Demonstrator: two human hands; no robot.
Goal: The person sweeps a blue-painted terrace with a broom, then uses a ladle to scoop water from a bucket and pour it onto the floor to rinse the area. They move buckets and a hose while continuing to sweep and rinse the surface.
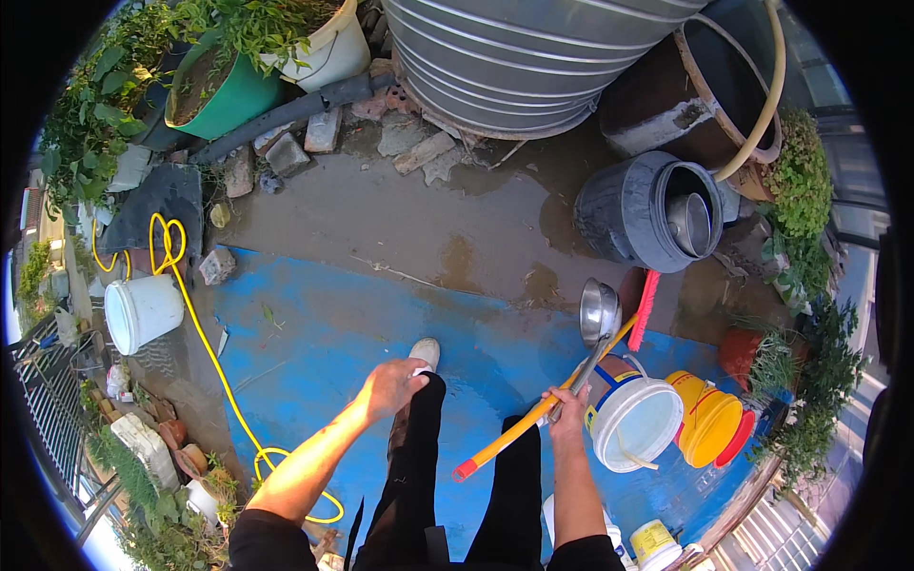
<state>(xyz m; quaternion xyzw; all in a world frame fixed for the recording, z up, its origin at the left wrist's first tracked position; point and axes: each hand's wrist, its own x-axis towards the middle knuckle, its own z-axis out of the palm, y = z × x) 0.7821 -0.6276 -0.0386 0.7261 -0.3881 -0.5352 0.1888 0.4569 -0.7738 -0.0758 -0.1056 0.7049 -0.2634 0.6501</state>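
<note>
My right hand (pixel 569 408) is closed around the orange handle of a brush (pixel 500 441) with red bristles, and around the metal handle of a ladle (pixel 600 312). The ladle's steel bowl hangs near the brush head, close to a grey plastic barrel (pixel 607 207). A steel bowl (pixel 689 218) lies in the barrel's mouth. Beside my right hand stands a white bucket (pixel 635 425) with pale contents. My left hand (pixel 394 387) is over my knee, close to my shoe (pixel 426 351); whether it holds a small white thing is unclear.
A blue sheet (pixel 321 328) covers the ground underfoot. A yellow hose (pixel 214 350) runs along its left side past a white bucket (pixel 146 310). Yellow buckets (pixel 707 421) stand right. Ahead are a large ribbed metal tank (pixel 514 64), loose bricks (pixel 285 153) and a green planter (pixel 228 96).
</note>
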